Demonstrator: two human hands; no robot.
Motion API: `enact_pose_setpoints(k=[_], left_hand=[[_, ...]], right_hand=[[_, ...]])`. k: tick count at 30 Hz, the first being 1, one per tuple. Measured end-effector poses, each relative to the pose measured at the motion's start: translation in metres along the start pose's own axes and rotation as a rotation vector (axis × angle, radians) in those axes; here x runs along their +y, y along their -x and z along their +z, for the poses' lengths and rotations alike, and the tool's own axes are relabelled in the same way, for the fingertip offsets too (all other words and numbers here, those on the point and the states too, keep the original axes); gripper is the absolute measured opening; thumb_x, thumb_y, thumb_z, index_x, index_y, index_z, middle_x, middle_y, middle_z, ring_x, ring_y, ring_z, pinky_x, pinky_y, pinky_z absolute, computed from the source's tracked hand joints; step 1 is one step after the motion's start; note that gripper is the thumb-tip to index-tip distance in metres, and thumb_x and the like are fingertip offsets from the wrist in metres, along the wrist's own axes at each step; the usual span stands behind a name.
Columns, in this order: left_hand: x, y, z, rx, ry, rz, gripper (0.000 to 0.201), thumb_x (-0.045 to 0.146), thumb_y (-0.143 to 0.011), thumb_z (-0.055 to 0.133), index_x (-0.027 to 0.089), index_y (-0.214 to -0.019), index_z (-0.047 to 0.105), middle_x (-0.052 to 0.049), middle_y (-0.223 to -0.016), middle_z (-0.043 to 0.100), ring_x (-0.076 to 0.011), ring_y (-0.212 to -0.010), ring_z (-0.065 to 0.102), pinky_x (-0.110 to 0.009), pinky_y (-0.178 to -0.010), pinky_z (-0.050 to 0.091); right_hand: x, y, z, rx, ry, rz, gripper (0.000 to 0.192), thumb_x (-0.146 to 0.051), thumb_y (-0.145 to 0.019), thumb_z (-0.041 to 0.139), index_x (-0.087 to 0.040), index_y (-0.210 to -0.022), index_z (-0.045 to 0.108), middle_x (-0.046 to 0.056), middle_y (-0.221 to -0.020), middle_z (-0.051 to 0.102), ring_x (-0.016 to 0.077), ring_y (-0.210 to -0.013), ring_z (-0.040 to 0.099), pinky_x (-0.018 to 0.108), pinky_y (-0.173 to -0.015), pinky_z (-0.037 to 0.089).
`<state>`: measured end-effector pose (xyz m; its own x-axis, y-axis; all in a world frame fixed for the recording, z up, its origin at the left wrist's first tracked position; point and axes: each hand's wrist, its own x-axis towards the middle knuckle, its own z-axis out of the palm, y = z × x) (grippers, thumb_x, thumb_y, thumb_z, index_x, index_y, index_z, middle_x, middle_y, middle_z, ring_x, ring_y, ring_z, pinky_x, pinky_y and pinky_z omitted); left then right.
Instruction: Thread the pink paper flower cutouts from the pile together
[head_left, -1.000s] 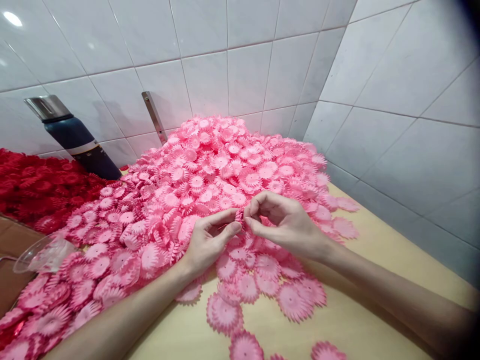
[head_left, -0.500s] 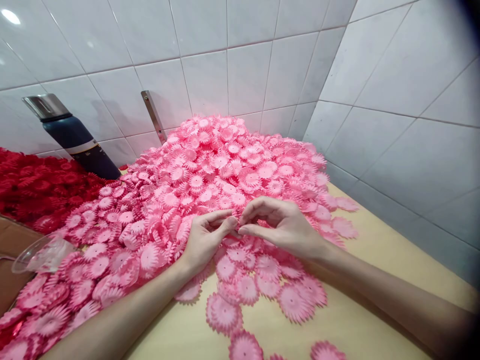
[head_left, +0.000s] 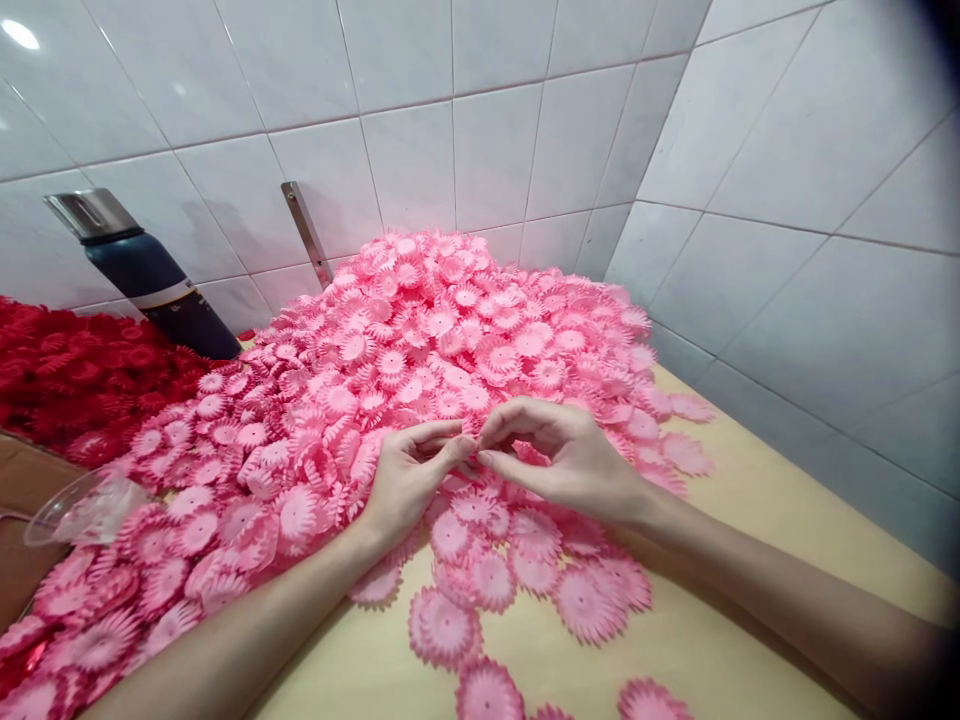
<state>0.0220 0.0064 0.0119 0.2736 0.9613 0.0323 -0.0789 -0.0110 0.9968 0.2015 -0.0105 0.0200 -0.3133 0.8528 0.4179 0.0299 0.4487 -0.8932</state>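
Fingertips nearly meeting, both my hands are over the front of a large heap of pink scalloped flower discs point(head_left: 450, 330). My left hand point(head_left: 409, 475) is closed in a pinch, thumb against fingers. Facing it, my right hand point(head_left: 559, 450) pinches too, its fingers curved over. Whatever lies between the fingertips is too small and too hidden to name; pink shows right behind it. Below the hands, several flower discs point(head_left: 446, 628) lie flat on the pale yellow tabletop point(head_left: 360, 660), some stacked, each with a small dark dot at its centre.
A dark blue bottle point(head_left: 161, 280) with a steel cap stands tilted in view at the back left, beside a red heap point(head_left: 67, 370). A clear plastic cup point(head_left: 86, 508) lies near a cardboard box point(head_left: 30, 490). A metal strip point(head_left: 306, 230) leans by the tiled wall point(head_left: 495, 150).
The right hand's thumb and fingertips have drawn slightly closer to the left hand's. Otherwise both hands and the heap look the same.
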Motion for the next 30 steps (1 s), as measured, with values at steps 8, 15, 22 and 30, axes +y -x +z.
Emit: enact_pose_setpoints(k=[8,15,22,30], left_hand=[[0.000,0.001,0.000,-0.089,-0.069,0.058,0.030,0.040,-0.081,0.070,0.011,-0.076,0.074,-0.003,-0.061,0.069,-0.0127,-0.055,0.064,-0.021,-0.056,0.052],[-0.007,-0.003,-0.004,-0.041,0.005,0.059,0.029,0.042,-0.083,0.067,0.014,-0.085,0.071,-0.002,-0.067,0.071,-0.0116,-0.058,0.065,-0.021,-0.060,0.053],[-0.007,-0.002,-0.002,-0.009,0.036,0.037,0.032,0.040,-0.074,0.076,0.014,-0.090,0.067,-0.002,-0.069,0.072,-0.0140,-0.062,0.067,-0.024,-0.061,0.055],[-0.003,0.007,0.000,-0.077,0.013,0.158,0.062,0.027,-0.074,0.079,0.019,-0.128,0.050,-0.008,-0.100,0.071,-0.0190,-0.093,0.069,-0.032,-0.082,0.057]], right_hand=[[0.001,0.000,0.002,0.047,-0.029,0.080,0.012,-0.009,-0.079,0.066,-0.018,-0.086,0.062,0.002,-0.082,0.066,0.0141,-0.075,0.064,0.028,-0.067,0.055],[0.003,-0.002,-0.002,0.102,0.080,-0.047,0.017,-0.019,-0.076,0.075,-0.018,-0.090,0.065,0.006,-0.095,0.068,0.0183,-0.089,0.066,0.035,-0.081,0.056],[0.004,-0.002,-0.001,0.104,0.327,-0.280,0.019,-0.014,-0.077,0.073,-0.015,-0.096,0.068,0.007,-0.088,0.072,0.0182,-0.082,0.068,0.036,-0.074,0.059],[-0.027,-0.012,-0.020,0.085,0.554,-0.318,0.018,-0.007,-0.077,0.065,-0.016,-0.093,0.066,0.004,-0.084,0.072,0.0154,-0.075,0.069,0.028,-0.068,0.057]])
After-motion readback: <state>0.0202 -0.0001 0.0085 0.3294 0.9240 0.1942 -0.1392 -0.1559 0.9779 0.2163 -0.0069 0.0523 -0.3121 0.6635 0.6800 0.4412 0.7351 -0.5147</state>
